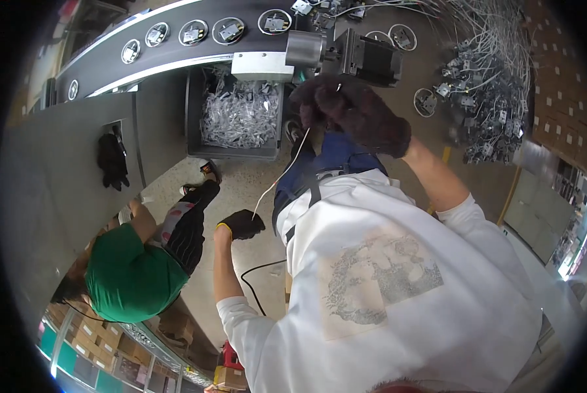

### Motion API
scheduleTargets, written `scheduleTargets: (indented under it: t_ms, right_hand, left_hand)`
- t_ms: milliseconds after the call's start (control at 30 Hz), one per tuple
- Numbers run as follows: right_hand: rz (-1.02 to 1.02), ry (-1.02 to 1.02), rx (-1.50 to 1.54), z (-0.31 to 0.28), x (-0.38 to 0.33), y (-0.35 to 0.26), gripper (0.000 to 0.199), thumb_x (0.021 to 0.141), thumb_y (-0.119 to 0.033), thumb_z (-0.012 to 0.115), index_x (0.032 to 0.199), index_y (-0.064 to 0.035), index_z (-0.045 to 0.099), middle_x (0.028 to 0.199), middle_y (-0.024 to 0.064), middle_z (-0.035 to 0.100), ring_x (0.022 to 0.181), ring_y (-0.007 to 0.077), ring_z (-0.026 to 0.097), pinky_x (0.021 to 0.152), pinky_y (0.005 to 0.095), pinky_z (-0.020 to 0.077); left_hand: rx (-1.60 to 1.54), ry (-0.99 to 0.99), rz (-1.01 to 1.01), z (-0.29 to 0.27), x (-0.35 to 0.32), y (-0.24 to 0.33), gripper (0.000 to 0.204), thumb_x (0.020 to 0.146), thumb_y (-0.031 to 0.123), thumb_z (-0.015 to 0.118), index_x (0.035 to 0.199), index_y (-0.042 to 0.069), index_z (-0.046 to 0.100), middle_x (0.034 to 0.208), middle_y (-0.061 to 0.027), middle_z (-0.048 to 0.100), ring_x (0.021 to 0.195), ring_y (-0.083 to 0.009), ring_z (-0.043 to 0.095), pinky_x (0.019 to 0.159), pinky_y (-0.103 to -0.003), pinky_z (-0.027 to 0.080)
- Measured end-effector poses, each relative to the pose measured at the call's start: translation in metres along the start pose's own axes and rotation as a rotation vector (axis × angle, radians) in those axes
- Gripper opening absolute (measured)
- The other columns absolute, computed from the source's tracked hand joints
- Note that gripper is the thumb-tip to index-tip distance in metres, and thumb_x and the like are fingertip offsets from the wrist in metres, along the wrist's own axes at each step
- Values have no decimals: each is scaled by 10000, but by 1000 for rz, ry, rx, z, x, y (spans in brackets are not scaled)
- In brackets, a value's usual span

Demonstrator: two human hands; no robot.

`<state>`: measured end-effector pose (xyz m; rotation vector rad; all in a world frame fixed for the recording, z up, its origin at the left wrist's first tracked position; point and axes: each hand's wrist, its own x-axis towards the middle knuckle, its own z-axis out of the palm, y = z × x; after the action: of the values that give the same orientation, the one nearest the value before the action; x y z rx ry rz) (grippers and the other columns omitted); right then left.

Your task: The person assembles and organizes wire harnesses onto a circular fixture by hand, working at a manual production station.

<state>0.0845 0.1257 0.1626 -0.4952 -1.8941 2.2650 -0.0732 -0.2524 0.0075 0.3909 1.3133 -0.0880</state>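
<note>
While I look down, my right hand (355, 114), in a fuzzy dark glove, is up high and closed around the top end of a thin white wire (281, 175). My left hand (241, 224) (black glove with a yellow cuff) is low down, closed on the wire's bottom end. The wire runs tight between both hands, over my blue trousers (336, 157). Behind my right hand, near the end of the conveyor belt (175, 49), sits a grey bin (237, 118) full of white scraps. Another person in a green shirt (133, 275) crouches to my left.
</note>
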Motion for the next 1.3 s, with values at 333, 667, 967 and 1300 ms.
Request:
scheduleTargets:
  t_ms: [333, 667, 967, 1300]
  right_hand:
    - [-305, -155, 125, 21, -6, -37, 541, 1071, -457, 544, 1449, -70, 566, 826, -7, 604, 623, 43, 456, 558, 209, 345]
    - [-185, 230, 84, 11, 8, -38, 462, 1079, -378, 562, 1443, -94, 556, 684, -78, 459, 534, 15, 343, 474, 214, 270]
    - [37, 382, 331, -18, 15, -2, 361, 1099, -389, 510, 1327, -139, 639, 679, -80, 455, 520, 5, 353, 451, 202, 286]
    - [236, 23, 883, 36, 57, 66, 471, 1071, -503, 518, 1025, -57, 660, 788, 15, 613, 522, 52, 391, 436, 221, 303]
  left_hand:
    - [190, 135, 121, 16, 2, 5, 235, 872, 259, 660, 950, 70, 775, 777, -94, 722, 639, -197, 655, 597, -363, 507]
    - [551, 902, -47, 44, 23, 49, 194, 798, 203, 654, 868, 92, 796, 925, -207, 760, 881, -373, 754, 763, -466, 593]
    - [370, 587, 275, 34, 3, 23, 240, 849, 289, 645, 917, 91, 761, 912, -187, 753, 805, -338, 743, 699, -452, 574]
    - [-562, 627, 599, 23, 134, -333, 246, 921, 116, 596, 1061, -16, 749, 1019, -123, 763, 884, -197, 695, 779, -390, 571]
